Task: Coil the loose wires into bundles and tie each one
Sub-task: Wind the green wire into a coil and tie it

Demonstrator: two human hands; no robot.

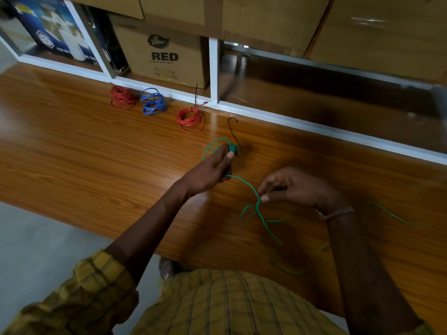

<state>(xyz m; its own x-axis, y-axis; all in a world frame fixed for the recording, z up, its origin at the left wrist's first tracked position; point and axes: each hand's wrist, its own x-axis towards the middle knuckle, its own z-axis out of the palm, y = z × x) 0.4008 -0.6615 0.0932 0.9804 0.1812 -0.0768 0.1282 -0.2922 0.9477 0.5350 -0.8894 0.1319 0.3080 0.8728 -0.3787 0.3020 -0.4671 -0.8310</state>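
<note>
The left hand (212, 169) reached forward over the glossy brown wood-grain counter (84, 146), its fingers curled round a small coil of thin green wire (244, 182), with the thumb pressed against the wound part and one loop arching out beyond the knuckles. From under that hand the same green wire ran back toward the right hand (292, 187), which pinched it between thumb and forefinger just above the counter. Below the pinch the wire split into several loose, tangled strands that trailed over the counter toward the near edge; more green wire lay to the right of the right forearm.

A thin black cable tie (232, 131) curved up from the counter just beyond the left hand, its lower end beside the green coil.

Farther back, near the white frame of the shelving, lay three finished bundles: a red wire coil (190, 119) with a black tie standing up from it, a blue wire coil (153, 102) to its left, and another red wire coil (121, 97) left of that. A brown cardboard box printed "RED" (164, 56) stood in the shelf behind them.
</note>
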